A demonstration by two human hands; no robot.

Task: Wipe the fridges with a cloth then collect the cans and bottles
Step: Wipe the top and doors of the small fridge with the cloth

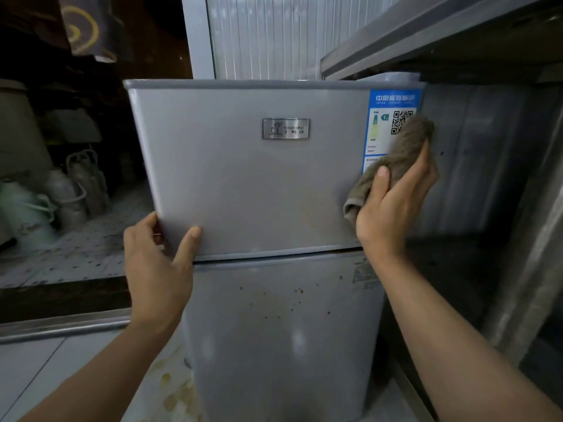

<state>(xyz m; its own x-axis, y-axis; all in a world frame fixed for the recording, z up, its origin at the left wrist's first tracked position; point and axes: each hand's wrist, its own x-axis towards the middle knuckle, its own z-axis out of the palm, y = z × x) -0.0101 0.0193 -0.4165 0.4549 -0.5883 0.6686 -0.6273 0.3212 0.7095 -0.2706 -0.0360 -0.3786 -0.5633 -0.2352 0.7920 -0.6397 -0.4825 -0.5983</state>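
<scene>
Head view is showing me a small grey fridge (243,184) with 2 doors, the upper door (231,178) above the spotted lower door (274,330). My left hand (157,263) is gripping the lower left corner of the upper door, thumb lying on its front and fingers curling round its left edge. My right hand (393,202) is clutching a brown cloth (396,159) and pressing it against the right edge of that door, over the lower part of the blue energy label (393,117). A metal brand plate (286,128) is sitting at the door's middle. To the left, pale jugs (45,205) are standing on a low dim surface. A steel counter edge (426,35) is running above right of the fridge.
</scene>
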